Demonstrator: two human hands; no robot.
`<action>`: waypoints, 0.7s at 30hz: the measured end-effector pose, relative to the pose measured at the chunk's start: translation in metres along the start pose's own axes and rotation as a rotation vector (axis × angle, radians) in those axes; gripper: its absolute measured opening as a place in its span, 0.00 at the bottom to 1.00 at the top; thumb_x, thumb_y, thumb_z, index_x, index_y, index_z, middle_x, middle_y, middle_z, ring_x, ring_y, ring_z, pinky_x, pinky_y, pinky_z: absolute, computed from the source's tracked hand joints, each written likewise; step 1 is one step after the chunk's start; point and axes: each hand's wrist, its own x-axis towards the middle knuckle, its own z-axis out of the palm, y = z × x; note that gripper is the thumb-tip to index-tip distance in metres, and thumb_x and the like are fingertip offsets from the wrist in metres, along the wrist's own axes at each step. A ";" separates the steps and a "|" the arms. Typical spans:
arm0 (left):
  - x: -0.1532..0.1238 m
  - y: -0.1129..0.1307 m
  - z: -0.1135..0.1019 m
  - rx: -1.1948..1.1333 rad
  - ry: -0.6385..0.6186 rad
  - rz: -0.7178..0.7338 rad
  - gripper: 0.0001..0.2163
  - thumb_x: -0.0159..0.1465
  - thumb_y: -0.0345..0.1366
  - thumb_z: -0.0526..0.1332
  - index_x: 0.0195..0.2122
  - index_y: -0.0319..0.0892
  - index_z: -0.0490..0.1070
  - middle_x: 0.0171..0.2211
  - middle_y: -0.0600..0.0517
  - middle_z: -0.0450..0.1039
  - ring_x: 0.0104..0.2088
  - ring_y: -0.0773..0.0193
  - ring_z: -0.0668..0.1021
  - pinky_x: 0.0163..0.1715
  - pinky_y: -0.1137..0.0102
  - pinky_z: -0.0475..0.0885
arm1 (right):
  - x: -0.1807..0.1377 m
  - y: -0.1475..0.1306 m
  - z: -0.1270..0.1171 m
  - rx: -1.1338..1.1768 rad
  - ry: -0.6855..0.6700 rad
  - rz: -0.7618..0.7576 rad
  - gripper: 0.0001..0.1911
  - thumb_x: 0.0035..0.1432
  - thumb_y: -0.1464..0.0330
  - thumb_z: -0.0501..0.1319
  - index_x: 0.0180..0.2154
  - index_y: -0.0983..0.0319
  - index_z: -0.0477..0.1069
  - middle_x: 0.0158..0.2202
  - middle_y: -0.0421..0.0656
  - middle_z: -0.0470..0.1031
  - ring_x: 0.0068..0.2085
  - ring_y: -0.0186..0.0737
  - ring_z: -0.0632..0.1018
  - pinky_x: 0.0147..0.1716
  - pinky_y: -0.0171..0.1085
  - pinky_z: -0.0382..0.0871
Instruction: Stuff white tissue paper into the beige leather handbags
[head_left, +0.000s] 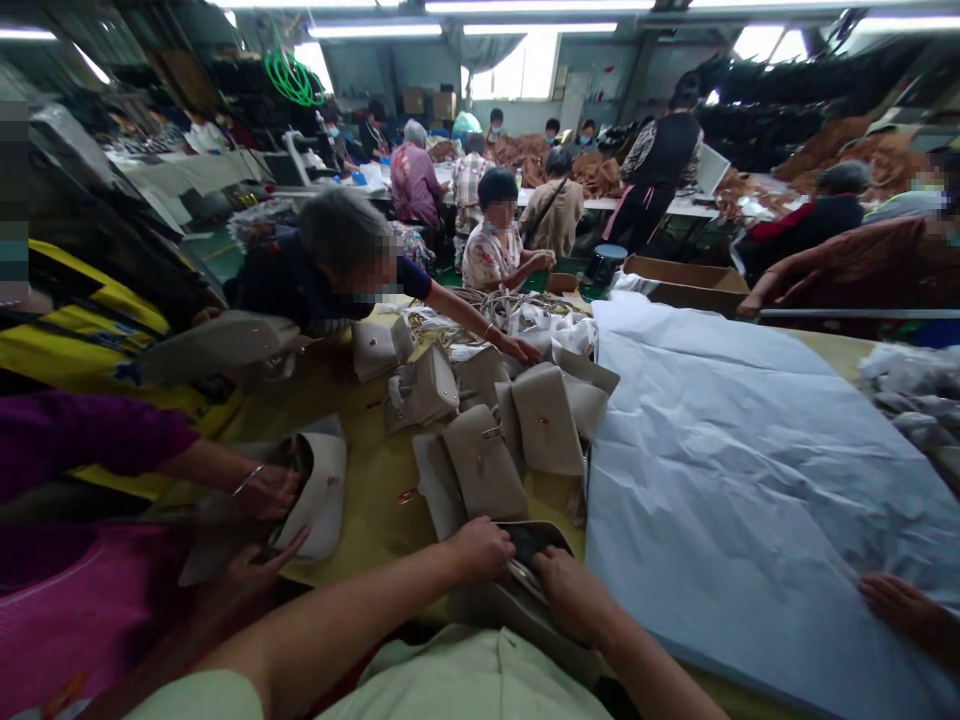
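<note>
A grey-beige handbag (517, 600) sits at the near edge of the yellow table (375, 500), its mouth held wide with the dark lining showing. My left hand (480, 548) grips the left side of the opening. My right hand (574, 592) grips the right side, fingers on the rim. Just beyond them lie several similar beige flap bags (487, 465), overlapping one another.
A large stack of pale blue tissue paper (735, 470) covers the table's right half, another person's hand (900, 605) resting on it. On the left, a co-worker's hands (270, 490) hold a bag; another person (345, 260) reaches across the far side. More workers sit behind.
</note>
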 end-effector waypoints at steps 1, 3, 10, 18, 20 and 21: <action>-0.001 -0.001 0.001 0.001 0.018 0.005 0.13 0.66 0.46 0.68 0.40 0.41 0.80 0.40 0.45 0.83 0.42 0.52 0.85 0.44 0.61 0.77 | -0.008 0.003 -0.006 0.048 0.054 0.014 0.19 0.64 0.77 0.50 0.45 0.61 0.78 0.46 0.49 0.82 0.48 0.43 0.81 0.47 0.38 0.71; -0.003 0.000 0.003 -0.010 0.053 0.009 0.14 0.68 0.47 0.66 0.40 0.40 0.80 0.40 0.44 0.83 0.42 0.52 0.84 0.44 0.60 0.76 | -0.017 0.013 -0.013 0.155 0.202 0.068 0.21 0.66 0.72 0.52 0.56 0.61 0.74 0.55 0.50 0.79 0.57 0.45 0.78 0.57 0.41 0.69; 0.014 0.007 0.001 -0.156 0.085 -0.251 0.09 0.71 0.37 0.61 0.46 0.37 0.76 0.42 0.41 0.83 0.46 0.50 0.84 0.50 0.58 0.77 | -0.001 0.030 0.019 0.272 -0.092 0.093 0.71 0.34 0.57 0.79 0.74 0.70 0.50 0.74 0.61 0.57 0.74 0.59 0.60 0.73 0.47 0.53; -0.002 0.010 -0.013 -0.238 0.179 -0.189 0.09 0.69 0.34 0.62 0.48 0.42 0.77 0.48 0.46 0.82 0.52 0.55 0.82 0.56 0.63 0.76 | -0.022 0.013 0.030 0.069 -0.014 0.197 0.48 0.44 0.72 0.70 0.69 0.66 0.64 0.69 0.55 0.68 0.64 0.61 0.72 0.62 0.47 0.66; -0.018 0.011 -0.002 -0.337 0.456 -0.208 0.14 0.70 0.33 0.58 0.55 0.44 0.74 0.58 0.44 0.77 0.61 0.56 0.77 0.64 0.60 0.72 | -0.023 0.012 0.026 0.096 -0.005 0.203 0.35 0.48 0.72 0.68 0.60 0.62 0.73 0.62 0.49 0.77 0.60 0.56 0.76 0.58 0.43 0.68; -0.025 0.011 0.008 -0.364 0.574 -0.284 0.17 0.72 0.35 0.55 0.60 0.44 0.71 0.63 0.42 0.73 0.65 0.54 0.73 0.67 0.56 0.68 | -0.023 0.012 0.025 0.109 0.002 0.197 0.30 0.50 0.71 0.68 0.57 0.61 0.75 0.60 0.47 0.79 0.58 0.54 0.77 0.57 0.42 0.69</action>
